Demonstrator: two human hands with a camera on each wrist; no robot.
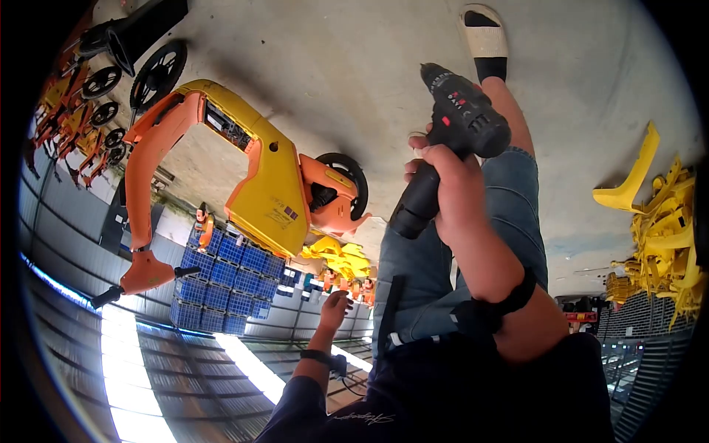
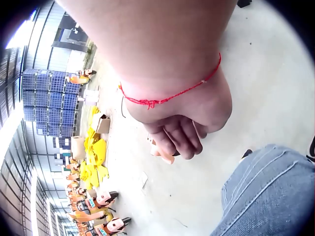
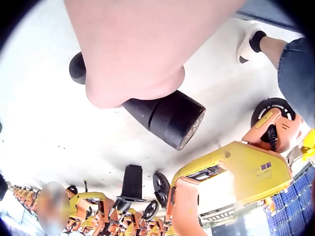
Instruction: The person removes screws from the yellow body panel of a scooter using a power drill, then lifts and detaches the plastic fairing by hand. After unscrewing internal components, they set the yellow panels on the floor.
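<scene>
the yellow and orange scooter frame (image 1: 266, 177) lies on its side on the concrete floor (image 1: 332, 66). just right of the frame, toward the person's body, the left hand (image 1: 336, 304) hangs free of it. in the left wrist view its fingers (image 2: 179, 140) are curled under, and i cannot tell whether they hold anything. further right of the frame, well apart from it, the right hand (image 1: 447, 188) has its grip wrapped tight round the handle of a black cordless drill (image 1: 461, 114).

the drill looks carried rather than at work, with no contact between it and the frame, so this reads as the approach before driving. the next move would call for swinging the nose round to a fastening on the frame and squaring it up.

the drill's long axis runs from the thick handle base (image 3: 172, 118) to the motor body. its nose points away from the frame, at the floor near the sandalled foot (image 1: 484, 33).
</scene>
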